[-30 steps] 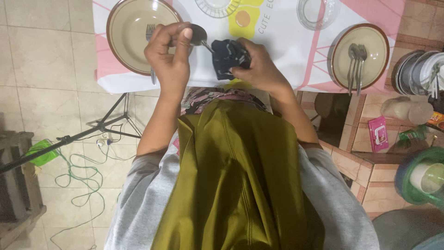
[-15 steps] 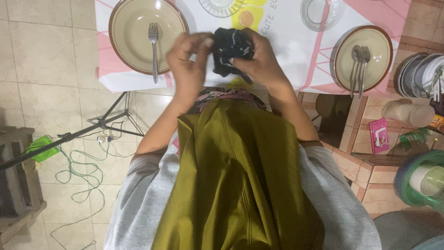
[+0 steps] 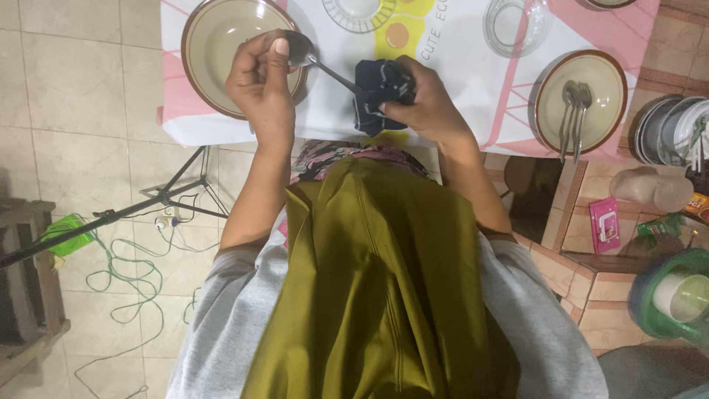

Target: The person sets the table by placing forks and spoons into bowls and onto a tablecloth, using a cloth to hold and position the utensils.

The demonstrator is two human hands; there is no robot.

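Observation:
My left hand (image 3: 260,85) grips the bowl end of a metal spoon (image 3: 314,59) above the beige plate (image 3: 214,33) at the left of the table. The spoon's handle runs right into a dark blue cloth (image 3: 378,94) bunched in my right hand (image 3: 428,107), which is closed around cloth and handle. Both hands hover over the table's near edge, above the white and pink tablecloth (image 3: 473,81). The fork on the left plate is hidden behind my left hand.
A second beige plate (image 3: 604,111) with several pieces of cutlery (image 3: 572,111) lies at the right. Two glass dishes (image 3: 515,24) stand at the far edge. Stacked plates (image 3: 668,125) sit at the far right. A tripod leg (image 3: 111,218) and green cable (image 3: 125,288) lie on the tiled floor.
My left hand has pulled away to the left with the spoon's bowl, drawing the spoon out of the cloth. Half a second ago both hands were pressed together around the cloth.

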